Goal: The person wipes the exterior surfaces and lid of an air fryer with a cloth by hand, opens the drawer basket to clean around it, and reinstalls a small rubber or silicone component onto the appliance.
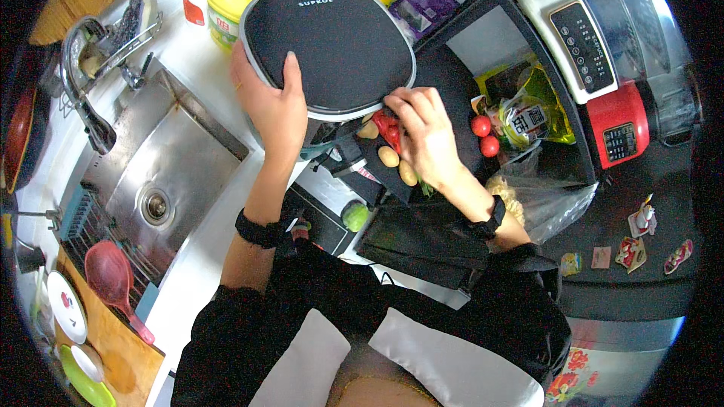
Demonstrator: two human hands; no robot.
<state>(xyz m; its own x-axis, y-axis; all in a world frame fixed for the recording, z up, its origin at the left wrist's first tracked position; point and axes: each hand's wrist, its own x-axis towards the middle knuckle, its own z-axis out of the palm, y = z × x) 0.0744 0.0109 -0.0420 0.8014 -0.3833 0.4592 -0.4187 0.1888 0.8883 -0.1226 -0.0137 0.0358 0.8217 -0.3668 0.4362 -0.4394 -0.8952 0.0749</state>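
Observation:
A rounded countertop appliance (334, 48) with a black lid and silver rim stands before me in the counter corner. My left hand (275, 99) grips its left side, the thumb lying over the lid and the fingers along the side. At the lid's near right edge, the curled fingers of my right hand (424, 133) touch the rim; its thumb is mostly hidden, and whether it grips is unclear. Potatoes (388, 156) and a red item (387, 129), partly covered, lie just beside that hand. Two tomatoes (489, 146) are farther right.
Left is a steel sink (186, 141) with a faucet (85, 90), and a red ladle (107, 271) over a drying rack. Behind stand a yellow pump bottle (226, 5) and a purple package (424, 5). Right are bagged foods (523, 118), a white appliance (565, 28) and a red one (616, 124).

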